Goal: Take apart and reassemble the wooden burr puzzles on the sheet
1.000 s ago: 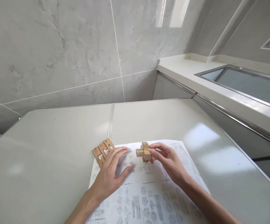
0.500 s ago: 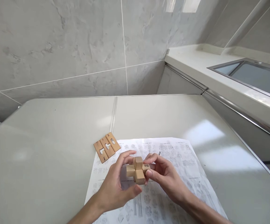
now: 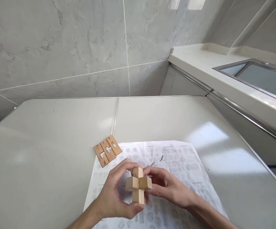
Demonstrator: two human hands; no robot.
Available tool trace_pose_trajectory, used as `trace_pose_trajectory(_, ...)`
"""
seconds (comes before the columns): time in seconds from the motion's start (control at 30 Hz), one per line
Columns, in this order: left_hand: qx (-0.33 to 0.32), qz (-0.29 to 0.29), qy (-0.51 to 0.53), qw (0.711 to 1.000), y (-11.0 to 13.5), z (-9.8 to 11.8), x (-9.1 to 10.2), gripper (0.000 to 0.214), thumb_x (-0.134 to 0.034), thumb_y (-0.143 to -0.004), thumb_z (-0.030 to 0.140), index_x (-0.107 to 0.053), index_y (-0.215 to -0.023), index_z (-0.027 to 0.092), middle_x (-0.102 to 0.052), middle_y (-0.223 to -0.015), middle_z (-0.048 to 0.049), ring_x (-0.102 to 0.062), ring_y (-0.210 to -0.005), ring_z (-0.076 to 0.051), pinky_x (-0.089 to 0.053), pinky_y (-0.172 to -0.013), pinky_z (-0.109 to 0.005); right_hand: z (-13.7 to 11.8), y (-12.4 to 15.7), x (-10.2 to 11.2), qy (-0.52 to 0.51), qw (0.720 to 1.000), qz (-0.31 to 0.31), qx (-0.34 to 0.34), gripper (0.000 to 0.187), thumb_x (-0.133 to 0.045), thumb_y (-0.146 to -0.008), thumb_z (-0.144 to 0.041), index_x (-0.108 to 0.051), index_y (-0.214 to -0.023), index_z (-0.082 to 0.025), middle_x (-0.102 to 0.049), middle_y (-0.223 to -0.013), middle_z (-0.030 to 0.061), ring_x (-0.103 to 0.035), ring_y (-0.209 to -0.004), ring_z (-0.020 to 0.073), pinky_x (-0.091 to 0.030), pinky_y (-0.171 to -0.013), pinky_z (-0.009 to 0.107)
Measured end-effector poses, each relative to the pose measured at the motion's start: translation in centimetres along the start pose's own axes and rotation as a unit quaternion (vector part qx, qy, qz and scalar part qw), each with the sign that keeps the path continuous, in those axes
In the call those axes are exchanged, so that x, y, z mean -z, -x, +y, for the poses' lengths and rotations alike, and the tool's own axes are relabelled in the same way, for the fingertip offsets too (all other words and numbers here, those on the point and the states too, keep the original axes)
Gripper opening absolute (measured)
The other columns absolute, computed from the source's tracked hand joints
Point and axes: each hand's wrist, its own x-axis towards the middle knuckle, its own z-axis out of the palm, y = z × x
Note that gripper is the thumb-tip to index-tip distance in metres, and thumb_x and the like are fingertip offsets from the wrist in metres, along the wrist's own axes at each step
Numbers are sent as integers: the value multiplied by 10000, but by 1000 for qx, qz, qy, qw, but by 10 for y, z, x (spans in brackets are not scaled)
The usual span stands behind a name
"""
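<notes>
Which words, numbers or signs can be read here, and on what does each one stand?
Probably "2", tilted: right slat.
Probably "3", sideways: left slat, near end.
Middle slat: mark too small to read.
Paper: print too small or blurred.
Block: no text visible.

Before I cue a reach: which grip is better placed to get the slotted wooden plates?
The left grip, probably: it is nearer the slotted wooden plates, which lie beyond it. The right grip is farther off, across the wooden cross.

Block assembly (image 3: 138, 185) above paper sheet (image 3: 176, 168), tiles (image 3: 111, 155) behind-left, counter (image 3: 196, 58) beyond right.
</notes>
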Motion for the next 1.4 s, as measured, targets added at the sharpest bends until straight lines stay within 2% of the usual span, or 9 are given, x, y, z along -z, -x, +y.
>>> trace_pose_trajectory(0.1,-10,-11,0,1000,0,1,0,611,-805,-768,734,-649,-1090,238,-649,-872,-27,-629,-726,-197,-535,-689,-346,0,1,4,14,996,-70,-47,399,-783,-940,-574,-668,-946,-192,-703,-756,2,-650,-619,131,-546,-657,277)
trace_pose_trajectory(0.2,-2,-29,12,1000,2,-1,-1,615,-809,-755,741,-618,-1028,224,-622,-835,-4,-586,-675,-162,-484,-654,-309,0,1,5,46,994,-83,-61,426,-775,-930,-604,-690,-897,-188,-674,-696,-13,-610,-569,118,-528,-626,261)
trace_pose_trajectory(0.5,-59,-18,-41,997,3,-2,0,598,-808,-777,737,-582,-1047,253,-535,-826,30,-526,-659,-135,-415,-627,-275,-1,3,0,180,984,-4,-2,403,-792,-927,-569,-729,-853,-178,-622,-722,-7,-550,-600,126,-440,-578,249)
trace_pose_trajectory(0.67,-122,21,-142,982,5,-9,-4,651,-866,-785,655,-538,-1210,287,-555,-781,41,-530,-634,-149,-420,-595,-278,11,3,-3,343,931,110,66,36,-753,-931,-239,-729,-909,-222,-709,-835,4,-594,-707,159,-430,-610,256)
trace_pose_trajectory(0.83,-168,25,-190,967,6,-12,-9,728,-868,-795,638,-501,-1324,298,-637,-781,16,-593,-640,-186,-479,-600,-314,22,4,-1,370,917,112,103,144,-660,-861,-100,-686,-904,-235,-729,-878,7,-594,-694,155,-427,-589,251)
trace_pose_trajectory(0.97,-151,24,-176,973,4,-7,-9,710,-819,-849,664,-511,-1375,301,-679,-862,-18,-647,-713,-206,-537,-672,-344,18,5,-1,334,930,119,96,186,-716,-867,-129,-674,-1004,-247,-753,-914,7,-648,-736,167,-501,-657,273)
trace_pose_trajectory(1.17,-72,11,-137,988,5,-8,-5,753,-794,-849,709,-523,-1450,346,-644,-925,-12,-633,-777,-197,-534,-681,-316,13,9,-3,246,963,89,66,637,-835,-843,-197,-546,-1399,-312,-711,-1181,58,-697,-894,205,-582,-760,339)
trace_pose_trajectory(1.27,-10,4,-125,992,5,-8,-2,765,-789,-855,702,-543,-1503,379,-624,-963,-13,-624,-809,-192,-542,-705,-309,12,10,0,227,971,67,40,864,-873,-850,-263,-406,-1574,-334,-687,-1180,67,-692,-914,217,-597,-786,371)
trace_pose_trajectory(1.4,17,6,-114,993,6,-8,-2,513,-676,-1026,540,-585,-1513,403,-611,-955,-16,-601,-804,-168,-539,-746,-299,15,8,4,192,978,78,40,701,-828,-934,-445,-498,-1530,-279,-707,-1055,58,-689,-828,201,-600,-726,350)
